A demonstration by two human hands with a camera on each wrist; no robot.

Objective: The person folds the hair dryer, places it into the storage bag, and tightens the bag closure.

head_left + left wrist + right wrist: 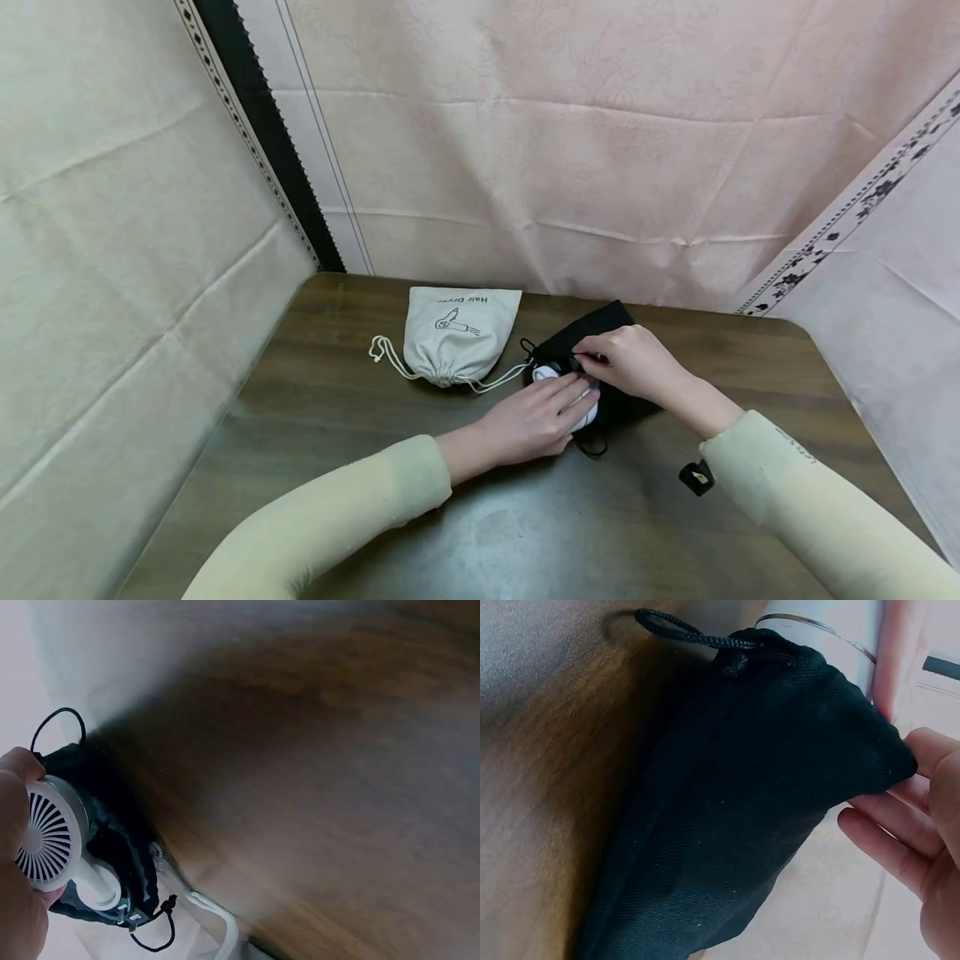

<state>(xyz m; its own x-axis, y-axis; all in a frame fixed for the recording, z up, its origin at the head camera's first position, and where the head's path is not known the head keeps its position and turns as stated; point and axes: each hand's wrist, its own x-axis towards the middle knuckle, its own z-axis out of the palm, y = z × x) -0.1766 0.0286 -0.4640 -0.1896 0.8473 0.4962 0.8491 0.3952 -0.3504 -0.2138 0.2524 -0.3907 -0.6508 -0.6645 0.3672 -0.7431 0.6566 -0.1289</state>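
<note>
A white hair dryer (588, 410) with a round slotted grille (51, 844) lies partly inside a black drawstring pouch (596, 325). Its grille end and a white tube (97, 885) beside it stick out of the pouch's mouth; the rest is hidden in the cloth. My left hand (528, 419) grips the dryer around the grille end. On the far side of the mouth, my right hand (633, 358) pinches the pouch's edge between thumb and fingers. In the right wrist view, the black cloth (705, 795) hangs from that pinch, and a white barrel with a metallic ring (821, 630) enters it.
Left of the pouch, a cream drawstring bag (457, 333) printed "Hair Dryer" lies flat, its white cord (498, 383) reaching the black pouch. The brown wooden table (315, 417) is bordered by hanging pale cloths (525, 167). A black device (697, 477) shows by my right sleeve.
</note>
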